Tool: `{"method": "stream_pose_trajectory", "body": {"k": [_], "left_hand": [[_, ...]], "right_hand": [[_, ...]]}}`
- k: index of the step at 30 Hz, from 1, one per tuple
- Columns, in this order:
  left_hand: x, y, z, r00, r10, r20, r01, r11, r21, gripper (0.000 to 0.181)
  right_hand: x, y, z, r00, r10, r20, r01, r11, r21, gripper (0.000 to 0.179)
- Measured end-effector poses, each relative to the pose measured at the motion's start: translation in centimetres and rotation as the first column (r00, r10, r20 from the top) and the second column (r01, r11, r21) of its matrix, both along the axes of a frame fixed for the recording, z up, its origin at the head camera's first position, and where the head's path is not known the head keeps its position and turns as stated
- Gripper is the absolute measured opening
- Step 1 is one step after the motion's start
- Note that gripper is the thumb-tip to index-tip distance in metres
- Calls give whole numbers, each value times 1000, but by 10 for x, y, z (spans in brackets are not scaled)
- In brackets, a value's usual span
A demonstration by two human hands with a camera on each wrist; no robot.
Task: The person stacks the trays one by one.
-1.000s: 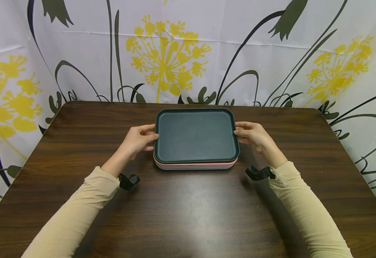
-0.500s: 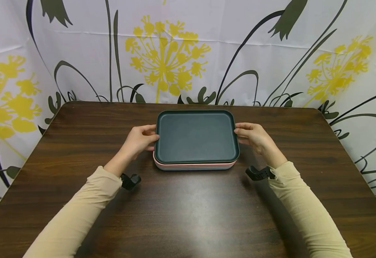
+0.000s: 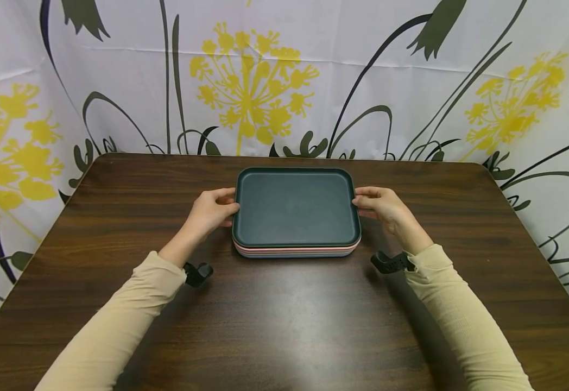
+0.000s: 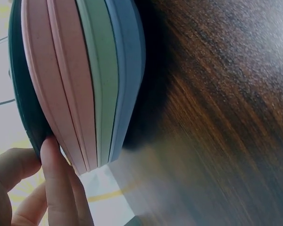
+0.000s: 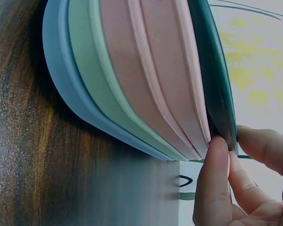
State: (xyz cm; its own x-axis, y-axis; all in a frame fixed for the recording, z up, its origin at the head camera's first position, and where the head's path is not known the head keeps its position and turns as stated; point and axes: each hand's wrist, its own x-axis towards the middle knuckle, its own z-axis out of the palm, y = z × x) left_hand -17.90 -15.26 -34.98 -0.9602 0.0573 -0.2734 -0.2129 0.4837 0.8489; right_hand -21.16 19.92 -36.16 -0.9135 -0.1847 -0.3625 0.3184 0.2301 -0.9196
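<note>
A dark green rectangular tray (image 3: 296, 206) tops a stack of trays near the far side of the table. My left hand (image 3: 210, 212) pinches its left edge between thumb and fingers. At the opposite edge, my right hand (image 3: 382, 206) holds the same tray in a matching pinch. Below it come two pink trays (image 4: 68, 80), a light green tray (image 4: 101, 70) and a blue tray (image 4: 131, 66) at the bottom. In the right wrist view, the fingertips sit at the dark green tray's (image 5: 219, 89) rim, just above the upper pink tray.
The stack stands on a dark brown wooden table (image 3: 284, 326). Behind and beside the table hangs a white cloth (image 3: 343, 43) printed with yellow flowers and dark stems. A black band (image 3: 197, 275) is on the left wrist, another black band (image 3: 391, 262) on the right.
The dark green tray has shifted very slightly over the stack, its far edge a little nearer to me. Both hands keep their grip on it; the left forearm has moved slightly right.
</note>
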Motion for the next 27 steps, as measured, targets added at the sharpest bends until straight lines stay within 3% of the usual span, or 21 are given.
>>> {"method": "stream_pose_trajectory", "body": {"k": [18, 27], "left_hand": [[-1, 0, -2, 1000, -16, -13, 15, 998, -62, 52], [0, 1, -1, 1000, -20, 11, 20, 999, -46, 53]], "right_hand": [[-1, 1, -3, 1000, 9, -18, -8, 1000, 29, 49], [-2, 1, -5, 999, 14, -36, -12, 999, 42, 48]]}}
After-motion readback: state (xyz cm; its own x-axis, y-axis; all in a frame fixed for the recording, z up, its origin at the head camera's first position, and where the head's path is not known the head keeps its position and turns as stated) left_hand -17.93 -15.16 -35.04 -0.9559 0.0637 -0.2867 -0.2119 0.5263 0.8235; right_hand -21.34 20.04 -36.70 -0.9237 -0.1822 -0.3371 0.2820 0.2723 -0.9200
